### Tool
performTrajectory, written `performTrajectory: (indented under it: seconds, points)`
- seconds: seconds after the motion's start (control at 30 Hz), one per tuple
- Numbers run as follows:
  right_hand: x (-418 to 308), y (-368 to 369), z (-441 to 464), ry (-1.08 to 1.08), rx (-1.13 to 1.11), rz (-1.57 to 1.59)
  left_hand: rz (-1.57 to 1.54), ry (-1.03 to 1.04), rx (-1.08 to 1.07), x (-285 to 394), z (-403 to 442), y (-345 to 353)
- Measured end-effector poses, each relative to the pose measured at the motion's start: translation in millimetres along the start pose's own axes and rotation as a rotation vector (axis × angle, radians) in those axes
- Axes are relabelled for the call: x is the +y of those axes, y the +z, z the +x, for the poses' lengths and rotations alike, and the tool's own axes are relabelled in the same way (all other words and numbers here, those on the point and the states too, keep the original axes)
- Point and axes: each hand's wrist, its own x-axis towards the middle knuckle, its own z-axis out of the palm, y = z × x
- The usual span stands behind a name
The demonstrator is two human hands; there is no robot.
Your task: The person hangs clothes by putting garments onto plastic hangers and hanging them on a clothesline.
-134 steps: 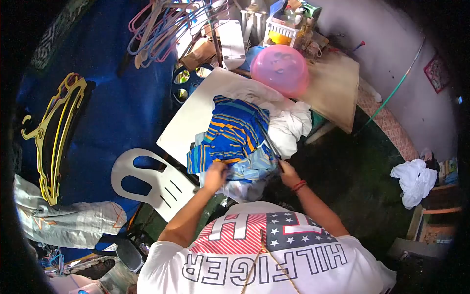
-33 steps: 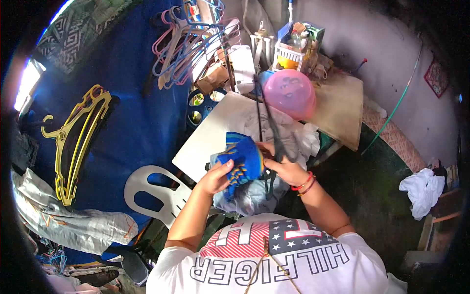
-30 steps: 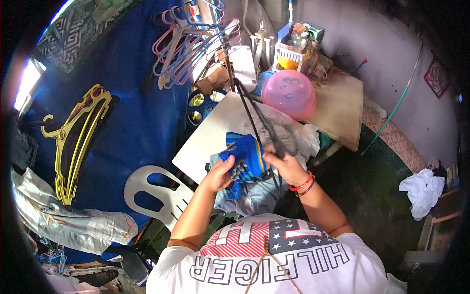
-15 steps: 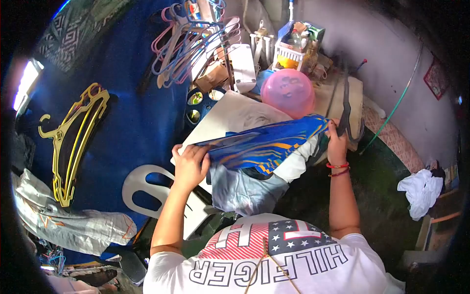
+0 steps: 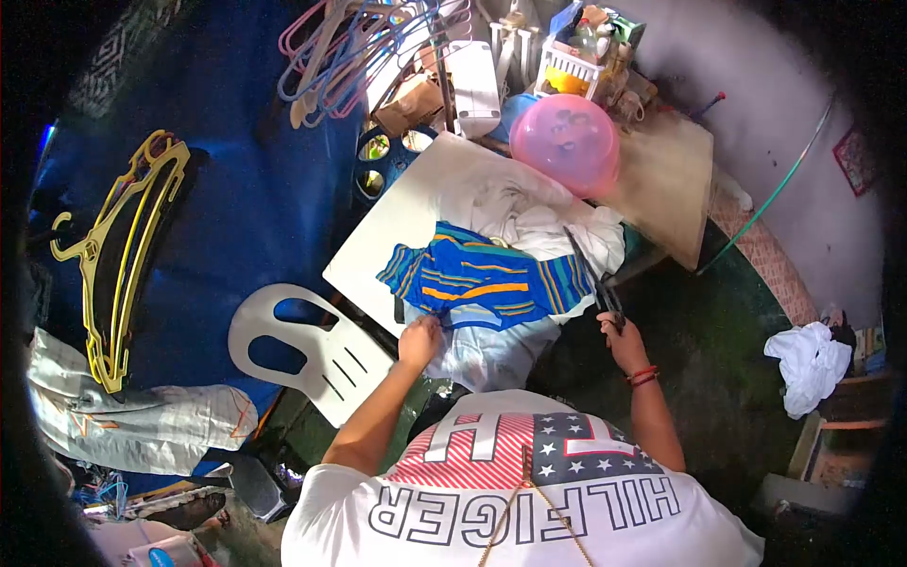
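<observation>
A blue shirt with orange and teal stripes (image 5: 487, 282) lies spread over a pile of clothes on a white table (image 5: 378, 248). My left hand (image 5: 420, 340) is closed at the shirt's near left edge, pinching its fabric. To the right of the shirt, my right hand (image 5: 623, 342) is closed round a dark hanger (image 5: 590, 269), whose long thin arm reaches up beside the right sleeve. Grey-blue cloth (image 5: 491, 354) hangs below the shirt, and white cloth (image 5: 567, 227) lies behind it.
A white plastic chair (image 5: 326, 364) stands at the table's left. Yellow hangers (image 5: 123, 260) hang on the far left, more hangers (image 5: 364, 61) at the top. Behind the table are a pink basin (image 5: 565, 146) and a white basket (image 5: 567, 74). White cloth (image 5: 808, 367) hangs at right.
The shirt, stretched between both hands half a second ago, now lies on the pile. Both hands have come down nearer my body, the left also moving right. The camera view has shifted slightly.
</observation>
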Motion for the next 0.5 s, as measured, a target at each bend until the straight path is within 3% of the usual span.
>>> performTrajectory:
  seconds: [0.13, 0.27, 0.37, 0.47, 0.5]
  points:
    - [-43.1, 11.2, -11.0, -0.136, -0.018, 0.04, 0.058, -0.187, 0.168, -9.0, 18.8, 31.6]
    - [-82.0, 2.2, -25.1, -0.107, -0.059, 0.239, -0.15, -0.355, -0.04, -37.0, 37.7, 42.5]
    - [-84.3, 0.2, -33.0, -0.274, -0.04, 0.48, -1.115, -0.676, 0.193, -29.2, 40.2, 32.6]
    - [-109.5, 0.8, -33.7, -0.312, -0.237, 0.615, -1.646, -0.535, 0.381, 19.3, 52.3, -8.9]
    - [-117.1, 4.8, -27.1, -0.393, -0.227, 0.528, -1.608, -0.468, 0.351, 45.6, 60.0, -29.5]
